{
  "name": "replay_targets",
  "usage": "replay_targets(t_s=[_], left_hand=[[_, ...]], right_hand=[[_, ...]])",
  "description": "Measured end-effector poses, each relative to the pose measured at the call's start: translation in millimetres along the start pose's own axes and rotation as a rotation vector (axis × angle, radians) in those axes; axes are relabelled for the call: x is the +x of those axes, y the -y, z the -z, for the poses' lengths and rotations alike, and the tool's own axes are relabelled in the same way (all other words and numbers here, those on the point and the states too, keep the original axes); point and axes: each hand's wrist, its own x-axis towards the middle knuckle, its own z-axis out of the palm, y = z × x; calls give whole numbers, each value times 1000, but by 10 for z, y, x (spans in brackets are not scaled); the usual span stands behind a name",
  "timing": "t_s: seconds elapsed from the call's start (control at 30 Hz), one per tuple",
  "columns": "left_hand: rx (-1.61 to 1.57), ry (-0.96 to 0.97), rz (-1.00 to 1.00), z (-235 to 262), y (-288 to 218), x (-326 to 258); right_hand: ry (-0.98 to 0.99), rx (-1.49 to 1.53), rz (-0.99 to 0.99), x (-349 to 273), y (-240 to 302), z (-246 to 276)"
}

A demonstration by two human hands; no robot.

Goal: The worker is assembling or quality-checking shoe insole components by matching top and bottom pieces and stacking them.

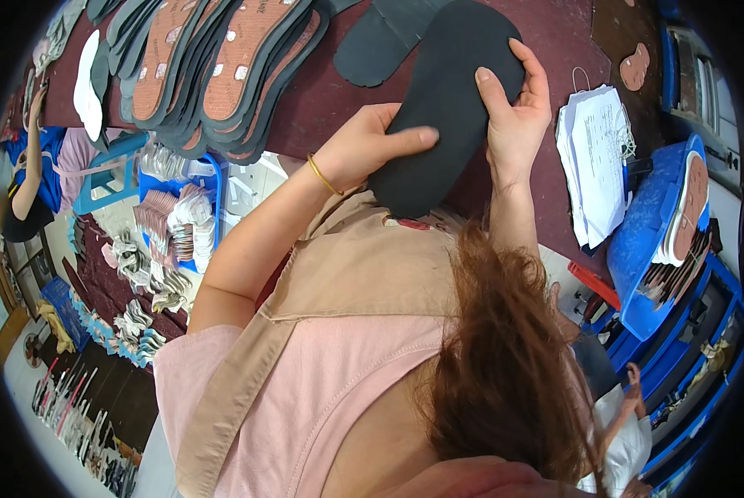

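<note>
A large dark grey shoe insole (448,95) is held up between my two hands, over the near edge of the dark red table (326,120). My left hand (368,149) grips its left edge near the lower end, thumb on top and fingers hidden beneath. At the upper right edge, my right hand (514,124) holds it with the thumb on its face and the fingertips curled round the rim. Just beyond it, more dark insoles (376,46) lie flat on the table. To the left stand stacks of insoles with reddish-brown tops (243,70) and dark layers between them.
Clipped white papers (592,158) lie at the table's right edge. A blue crate (637,249) with insoles stands right of them. On the left are a blue bin (220,187) of shoe parts and another person's arm (31,158). A white insole (90,83) lies far left.
</note>
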Motion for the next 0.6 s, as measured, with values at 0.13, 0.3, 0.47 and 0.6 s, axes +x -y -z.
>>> replay_targets(t_s=[0.13,0.3,0.47,0.6], left_hand=[[127,90,-105,-55,-29,-46],[273,-77,-79,-87,-24,27],[100,-190,-13,-56,-21,53],[585,-277,-319,110,-212,-203]], right_hand=[[-5,-3,-16,11,29,35],[52,-12,3,-77,78,-49],[80,10,-12,-124,61,-86],[97,134,-139,-66,-52,-111]])
